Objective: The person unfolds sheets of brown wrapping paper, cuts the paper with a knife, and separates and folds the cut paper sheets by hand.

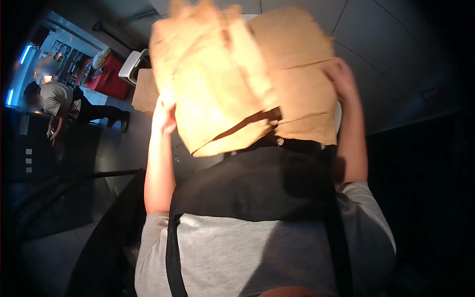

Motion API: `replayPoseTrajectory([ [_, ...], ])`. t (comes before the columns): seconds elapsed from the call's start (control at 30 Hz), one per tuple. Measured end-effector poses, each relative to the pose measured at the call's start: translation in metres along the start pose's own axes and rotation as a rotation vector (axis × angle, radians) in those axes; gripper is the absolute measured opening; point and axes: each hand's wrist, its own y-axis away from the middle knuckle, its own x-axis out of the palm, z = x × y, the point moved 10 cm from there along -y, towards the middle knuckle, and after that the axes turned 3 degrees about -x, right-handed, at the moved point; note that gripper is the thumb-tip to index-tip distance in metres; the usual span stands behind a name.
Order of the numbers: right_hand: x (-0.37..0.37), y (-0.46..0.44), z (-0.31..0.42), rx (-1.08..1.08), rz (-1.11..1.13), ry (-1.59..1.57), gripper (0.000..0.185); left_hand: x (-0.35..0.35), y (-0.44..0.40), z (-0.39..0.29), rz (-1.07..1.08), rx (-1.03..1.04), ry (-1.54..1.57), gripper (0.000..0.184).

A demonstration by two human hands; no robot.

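Note:
Two brown paper bags are held up in front of my black apron. The brightly lit bag on the left has a crumpled top edge and a dark slit along its lower end. My left hand grips its left edge. Partly behind it, on the right, is the other bag, flat with crosswise creases. My right hand is closed on its upper right edge. The two bags overlap in the middle.
Another brown paper piece lies beside a white chair or stool at the upper left. Near a red container, a person bends over a dark counter. Grey floor tiles show between.

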Motion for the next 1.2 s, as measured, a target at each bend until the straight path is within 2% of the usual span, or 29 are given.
replayPoseTrajectory([
  [0.03,-0.035,0.006,0.011,-0.074,-0.018,-0.013,0.027,0.022,-0.01,0.0,-0.046,-0.003,-0.067,0.047],
  [0.1,-0.104,0.036,0.047,-0.155,-0.145,0.149,0.034,0.008,-0.047,0.03,-0.193,0.01,-0.249,0.054],
  [0.13,-0.14,0.05,0.056,-0.199,-0.178,0.2,0.038,0.026,-0.051,0.029,-0.254,0.104,-0.398,0.063],
  [0.2,-0.194,0.09,0.069,-0.17,-0.339,0.186,0.046,0.066,-0.042,0.014,-0.383,0.258,-1.244,0.075],
  [0.27,-0.23,0.126,0.079,-0.168,-0.504,0.226,0.052,0.096,-0.035,0.026,-0.255,0.293,-1.35,0.095],
  [0.3,-0.245,0.137,0.075,-0.169,-0.536,0.209,0.051,0.123,-0.023,0.031,-0.101,0.338,-1.336,0.11],
  [0.33,-0.259,0.152,0.075,-0.168,-0.571,0.191,0.051,0.149,-0.001,0.035,0.011,0.374,-1.587,0.118],
  [0.4,-0.28,0.174,0.065,-0.174,-0.594,0.145,0.051,0.195,0.05,0.04,0.232,0.482,-1.922,0.126],
  [0.47,-0.287,0.182,0.063,-0.179,-0.609,0.118,0.052,0.215,0.074,0.057,0.427,0.371,-2.074,0.13],
  [0.53,-0.289,0.187,0.059,-0.176,-0.616,0.106,0.052,0.229,0.083,0.072,0.46,0.409,-1.999,0.127],
  [0.6,-0.293,0.186,0.055,-0.158,-0.617,0.099,0.052,0.234,0.083,0.083,0.443,0.374,-2.0,0.106],
  [0.67,-0.297,0.185,0.053,-0.162,-0.61,0.078,0.052,0.222,0.077,0.088,0.375,0.424,-1.839,0.081],
  [0.7,-0.305,0.184,0.05,-0.174,-0.601,0.057,0.051,0.22,0.077,0.078,0.331,0.454,-1.681,0.06],
  [0.8,-0.315,0.183,0.042,-0.187,-0.567,-0.023,0.05,0.17,0.071,0.049,0.111,0.546,-1.313,0.043],
  [0.87,-0.315,0.179,0.037,-0.178,-0.526,-0.078,0.049,0.117,0.062,0.045,-0.185,0.541,-1.027,0.032],
  [0.93,-0.304,0.17,0.034,-0.165,-0.461,-0.131,0.048,0.115,0.071,0.028,-0.232,0.448,-0.8,0.03],
  [1.0,-0.292,0.159,0.029,-0.169,-0.409,-0.199,0.047,0.105,0.075,0.015,-0.321,0.417,-0.765,0.028],
  [1.07,-0.278,0.148,0.027,-0.169,-0.363,-0.248,0.046,0.11,0.09,-0.009,-0.392,0.542,-0.775,0.025],
  [1.13,-0.267,0.137,0.026,-0.16,-0.324,-0.277,0.045,0.108,0.095,-0.02,-0.387,0.615,-0.724,0.03],
  [1.2,-0.262,0.126,0.019,-0.142,-0.302,-0.307,0.045,0.106,0.102,-0.023,-0.48,0.617,-0.781,0.046],
])
